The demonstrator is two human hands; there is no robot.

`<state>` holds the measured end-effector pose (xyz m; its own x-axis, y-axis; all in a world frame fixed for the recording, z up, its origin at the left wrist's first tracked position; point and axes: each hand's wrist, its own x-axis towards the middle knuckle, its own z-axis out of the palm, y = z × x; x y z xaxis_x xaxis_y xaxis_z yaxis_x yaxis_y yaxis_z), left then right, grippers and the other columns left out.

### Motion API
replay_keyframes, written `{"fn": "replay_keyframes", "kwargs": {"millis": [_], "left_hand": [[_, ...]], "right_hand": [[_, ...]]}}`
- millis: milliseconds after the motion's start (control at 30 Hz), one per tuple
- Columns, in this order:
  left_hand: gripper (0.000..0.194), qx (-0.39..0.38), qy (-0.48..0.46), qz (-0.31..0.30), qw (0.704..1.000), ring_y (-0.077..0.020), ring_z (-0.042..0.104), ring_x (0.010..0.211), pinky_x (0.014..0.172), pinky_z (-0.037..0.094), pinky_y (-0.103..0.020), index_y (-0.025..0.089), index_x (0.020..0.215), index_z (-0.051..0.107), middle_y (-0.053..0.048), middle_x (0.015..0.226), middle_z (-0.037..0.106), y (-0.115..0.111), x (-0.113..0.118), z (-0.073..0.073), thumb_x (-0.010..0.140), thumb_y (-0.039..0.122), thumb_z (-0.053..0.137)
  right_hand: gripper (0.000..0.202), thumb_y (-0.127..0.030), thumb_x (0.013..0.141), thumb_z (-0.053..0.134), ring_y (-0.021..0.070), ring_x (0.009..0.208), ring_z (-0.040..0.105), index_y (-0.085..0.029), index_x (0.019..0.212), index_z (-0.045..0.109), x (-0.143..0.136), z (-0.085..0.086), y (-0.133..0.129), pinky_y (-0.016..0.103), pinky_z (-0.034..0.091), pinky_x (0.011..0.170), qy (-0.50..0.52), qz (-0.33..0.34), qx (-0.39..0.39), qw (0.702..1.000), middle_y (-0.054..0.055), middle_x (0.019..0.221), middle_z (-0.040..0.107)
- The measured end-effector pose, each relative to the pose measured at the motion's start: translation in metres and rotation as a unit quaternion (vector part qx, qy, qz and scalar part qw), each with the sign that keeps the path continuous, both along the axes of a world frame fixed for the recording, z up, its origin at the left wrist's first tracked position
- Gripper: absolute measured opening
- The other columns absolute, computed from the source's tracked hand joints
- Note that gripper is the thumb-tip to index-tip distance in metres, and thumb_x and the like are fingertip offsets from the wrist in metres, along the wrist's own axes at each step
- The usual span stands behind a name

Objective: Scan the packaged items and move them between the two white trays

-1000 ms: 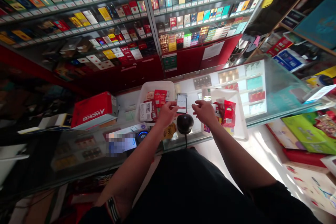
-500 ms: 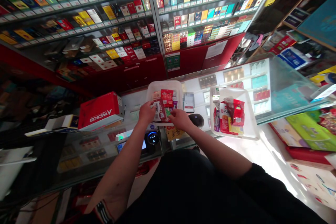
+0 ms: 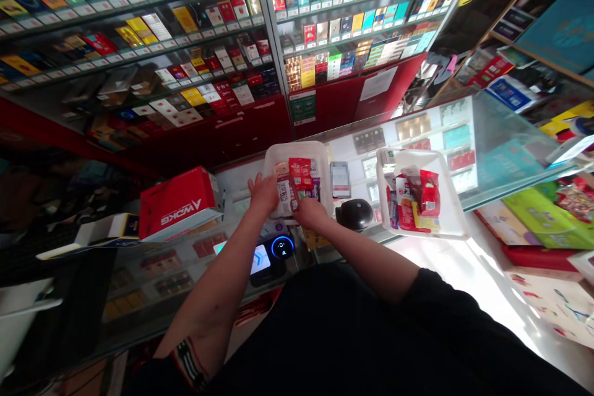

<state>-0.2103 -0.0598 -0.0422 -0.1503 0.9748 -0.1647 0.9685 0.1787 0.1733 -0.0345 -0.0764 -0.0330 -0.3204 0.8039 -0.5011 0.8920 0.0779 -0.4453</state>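
Observation:
A white plastic tub [image 3: 327, 158] with several snack packets stands on the glass counter. My left hand [image 3: 263, 195] is at its left side, fingers apart, its fingertips beside a brown-and-white packet [image 3: 284, 195]. Over the tub's near edge, my right hand [image 3: 310, 213] has its fingers bent in at the right end of that packet; what they hold, if anything, is hidden. Red packets [image 3: 301, 173] lie farther back in the tub. To the right stands a second white tub [image 3: 452, 213] with red, purple and yellow packets.
Between the tubs lie a phone [image 3: 340, 179] and a black rounded device [image 3: 355, 215]. A red box [image 3: 179, 203] is at left, a lit payment device [image 3: 273, 253] nearer me. Shelves of small boxes [image 3: 223, 12] rise behind the glass counter [image 3: 492, 179].
The view has shifted slightly. My left hand's fingers have spread apart at the tub's left side. The green piece near my right fingertips is now mostly covered. The payment device's screen shows differently.

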Motion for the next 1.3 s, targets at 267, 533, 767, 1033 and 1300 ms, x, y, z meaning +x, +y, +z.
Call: {"fn": "replay_keyframes", "kwargs": {"millis": [267,533,767,1033,1300], "left_hand": [[0.037,0.033,-0.023,-0.022,0.999,-0.0439,0.046,0.148,0.125,0.016,-0.076,0.022,0.116,0.079,-0.022,0.128,0.074,0.006,-0.008,-0.010,0.091,0.012,0.054],[0.023,0.054,-0.027,0.019,0.998,-0.0407,0.061,0.129,0.121,0.025,-0.072,0.022,0.100,0.081,-0.020,0.121,0.076,0.010,-0.011,0.005,0.092,0.024,0.059],[0.022,0.073,-0.156,0.081,0.982,-0.0288,0.074,0.103,0.100,0.051,-0.040,0.024,0.098,0.081,-0.009,0.105,0.082,0.011,-0.019,0.034,0.093,0.034,0.063],[0.023,0.144,-0.296,0.075,0.941,-0.0220,0.074,0.094,0.093,0.055,-0.031,0.021,0.103,0.083,-0.002,0.103,0.083,-0.001,0.004,0.052,0.092,0.032,0.065],[0.014,0.175,-0.314,-0.002,0.933,-0.0219,0.068,0.122,0.115,0.050,-0.036,0.021,0.085,0.078,-0.005,0.132,0.073,0.002,0.032,0.060,0.090,0.026,0.066]], "right_hand": [[0.033,-0.033,0.082,0.077,0.0327,0.106,0.078,-0.014,0.109,0.080,-0.005,-0.020,0.004,0.037,0.059,0.089,0.029,-0.030,-0.025,0.999,0.021,0.113,0.081],[0.019,-0.022,0.089,0.066,0.0283,0.104,0.076,-0.015,0.097,0.081,-0.002,-0.016,0.007,0.031,0.055,0.088,0.065,-0.042,0.013,0.997,0.018,0.109,0.081],[0.019,-0.022,0.085,0.067,0.0177,0.081,0.073,-0.017,0.094,0.083,0.022,-0.006,0.017,0.024,0.049,0.070,0.174,-0.193,0.005,0.966,0.006,0.090,0.082],[0.021,-0.029,0.089,0.067,0.0174,0.077,0.071,-0.021,0.093,0.086,0.065,0.018,0.032,0.027,0.051,0.075,0.231,-0.204,0.072,0.948,0.003,0.083,0.081],[0.015,-0.023,0.092,0.070,0.0208,0.112,0.071,-0.024,0.094,0.084,0.122,0.034,0.058,0.035,0.051,0.107,0.267,-0.104,0.196,0.938,0.004,0.115,0.081]]}}
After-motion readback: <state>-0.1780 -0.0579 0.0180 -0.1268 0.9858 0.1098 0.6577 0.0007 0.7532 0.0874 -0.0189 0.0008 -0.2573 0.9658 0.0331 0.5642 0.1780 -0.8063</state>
